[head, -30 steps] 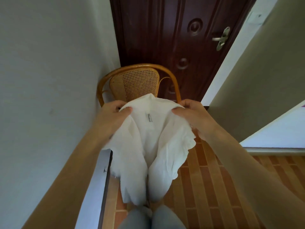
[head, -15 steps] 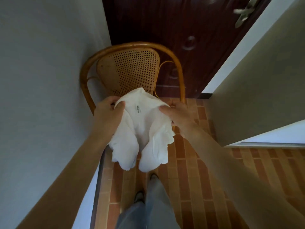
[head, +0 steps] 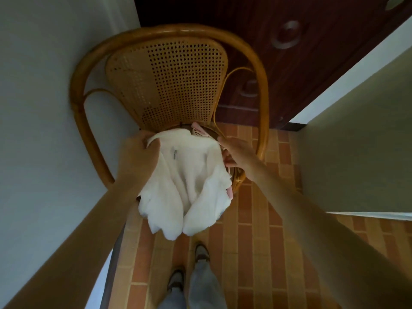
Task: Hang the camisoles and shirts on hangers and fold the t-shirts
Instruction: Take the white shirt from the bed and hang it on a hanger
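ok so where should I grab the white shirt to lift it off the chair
Grip the white shirt at both shoulders beside the collar, coming from above. The collar lies toward the chair back, body hanging off the seat front, so it should lift straight.

The white shirt's neck label seems illegibly blurred.
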### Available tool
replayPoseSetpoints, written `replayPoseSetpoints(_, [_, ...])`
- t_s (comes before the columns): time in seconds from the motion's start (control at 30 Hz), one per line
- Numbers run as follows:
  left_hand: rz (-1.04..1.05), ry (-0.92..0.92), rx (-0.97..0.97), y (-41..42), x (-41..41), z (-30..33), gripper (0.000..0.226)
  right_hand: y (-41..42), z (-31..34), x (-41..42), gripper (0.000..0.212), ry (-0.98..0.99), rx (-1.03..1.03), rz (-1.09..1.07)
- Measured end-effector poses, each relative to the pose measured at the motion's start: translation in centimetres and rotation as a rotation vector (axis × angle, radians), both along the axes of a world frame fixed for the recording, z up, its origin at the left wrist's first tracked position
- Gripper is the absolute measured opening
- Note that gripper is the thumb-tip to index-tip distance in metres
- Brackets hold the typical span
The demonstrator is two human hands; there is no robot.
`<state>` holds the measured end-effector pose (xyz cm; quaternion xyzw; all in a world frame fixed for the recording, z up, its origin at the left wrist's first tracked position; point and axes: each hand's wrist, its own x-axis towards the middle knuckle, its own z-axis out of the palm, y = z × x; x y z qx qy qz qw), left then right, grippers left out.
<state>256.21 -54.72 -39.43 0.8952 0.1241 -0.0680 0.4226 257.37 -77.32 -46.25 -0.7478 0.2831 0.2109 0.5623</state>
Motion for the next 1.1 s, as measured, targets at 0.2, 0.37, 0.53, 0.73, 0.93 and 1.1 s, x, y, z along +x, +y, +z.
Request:
replayPoseSetpoints(0.2, [-0.11,0.011,0.176,0.2,1.0,-5.5,0.026,-2.3,-9.3,4.7,0.029,0.232,-0.027,-0.177])
replayPoseSetpoints(0.37, [-0.066,0.037,0.193,0.5,1.7,-8.7,0.027,-3.5,-17.8,4.7,0.035,0.357,-0.242,-0.073])
replayPoseSetpoints(0.53, [-0.055,0.025,0.202,0.5,2.3,-10.6,0.026,-3.9,-22.6,3.8,0.05,0.297,-0.473,0.133])
replayPoseSetpoints(0.73, [-0.09,0.004,0.147,-0.7,2.5,-12.4,0.023,-4.1,-25.0,3.3,0.058,0.356,-0.687,0.411])
replayPoseSetpoints(0.93, [-0.128,0.014,0.14,-1.5,1.5,-13.7,0.02,-3.8,-26.6,3.1,0.025,0.403,-0.853,0.506])
replayPoseSetpoints(1.1, [-0.127,0.047,0.158,-1.6,0.8,-14.7,0.023,-3.7,-26.5,2.5,0.014,0.416,-0.92,0.523])
